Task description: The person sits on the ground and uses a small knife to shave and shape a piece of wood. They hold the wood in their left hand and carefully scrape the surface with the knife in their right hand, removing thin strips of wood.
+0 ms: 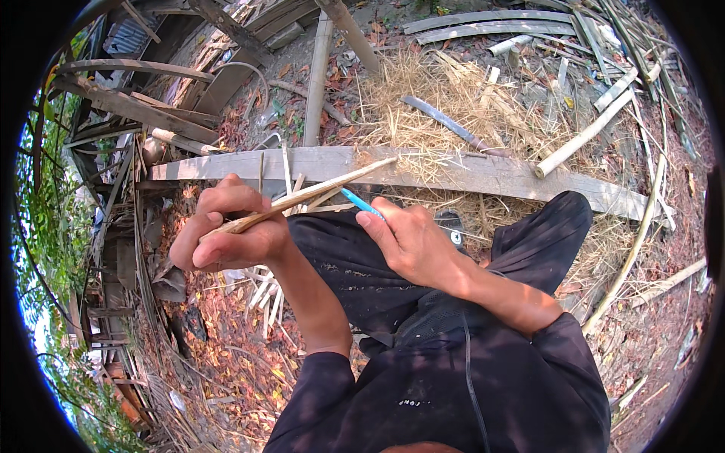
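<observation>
My left hand (234,226) is closed around a pale split wooden stick (317,187), which points up and to the right and tapers at its far end. Fingers bent, my right hand (411,240) grips a slim light-blue pen-shaped tool (361,203). Its tip is near the underside of the stick; whether they touch I cannot tell. Both hands are above my dark trousers (340,257). Beyond them, a long grey wooden plank (302,162) lies crosswise. A machete (438,117) with a curved blade rests on the shavings past the plank.
Pale shavings (400,83) are heaped beyond the plank. A round pole (585,134) leans over its right part. Thin cut sticks (268,298) lie below my left forearm. Old timbers (136,106) are stacked at left, and long slats (491,26) lie at the far right.
</observation>
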A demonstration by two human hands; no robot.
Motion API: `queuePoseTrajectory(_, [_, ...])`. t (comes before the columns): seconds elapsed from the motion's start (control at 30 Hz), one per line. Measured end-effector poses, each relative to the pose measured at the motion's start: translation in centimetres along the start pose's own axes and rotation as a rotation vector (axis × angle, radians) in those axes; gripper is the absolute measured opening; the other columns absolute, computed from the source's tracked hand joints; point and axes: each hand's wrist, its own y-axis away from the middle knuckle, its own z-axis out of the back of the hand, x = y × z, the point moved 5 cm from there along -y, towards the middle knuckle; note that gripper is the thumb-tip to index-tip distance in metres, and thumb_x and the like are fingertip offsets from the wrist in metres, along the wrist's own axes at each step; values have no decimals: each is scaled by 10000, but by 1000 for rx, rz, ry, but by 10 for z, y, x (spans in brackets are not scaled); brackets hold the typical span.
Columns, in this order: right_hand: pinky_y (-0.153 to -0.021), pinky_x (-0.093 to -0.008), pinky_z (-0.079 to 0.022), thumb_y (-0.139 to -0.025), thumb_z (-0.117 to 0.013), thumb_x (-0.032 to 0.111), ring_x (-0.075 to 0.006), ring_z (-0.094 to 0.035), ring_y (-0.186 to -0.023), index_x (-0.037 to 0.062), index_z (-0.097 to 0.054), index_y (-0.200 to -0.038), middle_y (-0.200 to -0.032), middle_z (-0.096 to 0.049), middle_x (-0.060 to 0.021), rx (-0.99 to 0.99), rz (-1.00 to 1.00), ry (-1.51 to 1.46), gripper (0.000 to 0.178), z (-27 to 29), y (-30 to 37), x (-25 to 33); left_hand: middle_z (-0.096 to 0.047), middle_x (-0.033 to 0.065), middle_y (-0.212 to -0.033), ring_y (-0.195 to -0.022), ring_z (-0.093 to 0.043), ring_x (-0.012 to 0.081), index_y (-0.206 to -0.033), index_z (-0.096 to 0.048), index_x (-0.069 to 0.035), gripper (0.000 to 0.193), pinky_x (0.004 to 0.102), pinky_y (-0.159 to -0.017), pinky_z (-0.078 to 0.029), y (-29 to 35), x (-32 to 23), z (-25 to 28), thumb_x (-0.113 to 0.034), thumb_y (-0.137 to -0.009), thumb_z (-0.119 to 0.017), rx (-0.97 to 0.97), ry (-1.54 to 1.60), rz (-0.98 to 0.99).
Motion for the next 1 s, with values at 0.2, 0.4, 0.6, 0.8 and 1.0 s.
queuePoseTrajectory(0.2, [-441,-461,-417,-920,-517,273,-402,-527,-472,-11,-508,-787,-483,-492,-197,-79,62,264,313,-22,-3,-42,-348,18,-393,-296,-267,78,-884,-274,-96,362,179,-301,-257,3,-2,7,-439,-987,-226,17,87,33])
queuePoseTrajectory(0.4, [-637,-488,-506,-966,-375,369,-406,-635,-663,-38,-643,-768,-690,-615,-265,103,-396,623,526,10,19,-202,-333,-16,-390,-315,-325,71,-857,-309,-101,375,200,-356,-356,1,16,12,-458,-971,-327,-61,118,142])
queuePoseTrajectory(0.6, [-605,-499,-402,-952,-414,370,-467,-549,-657,-50,-530,-830,-650,-555,-278,-96,-329,285,452,41,13,-120,-331,-11,-409,-322,-334,73,-807,-328,-101,360,208,-342,-322,-7,18,6,-412,-958,-428,-184,54,157])
queuePoseTrajectory(0.8, [-522,-485,-391,-956,-442,307,-448,-538,-569,-30,-486,-894,-553,-522,-252,-36,-102,96,346,11,-13,-29,-315,-4,-498,-322,-373,87,-806,-323,-91,351,209,-336,-308,-3,16,5,-379,-954,-458,-160,67,115])
queuePoseTrajectory(1.0, [-600,-521,-443,-966,-384,343,-465,-569,-650,-23,-537,-907,-628,-565,-275,-6,-206,315,402,-24,-21,-118,-288,-16,-462,-320,-380,92,-799,-308,-100,369,216,-332,-324,-6,16,7,-395,-943,-476,-149,89,130])
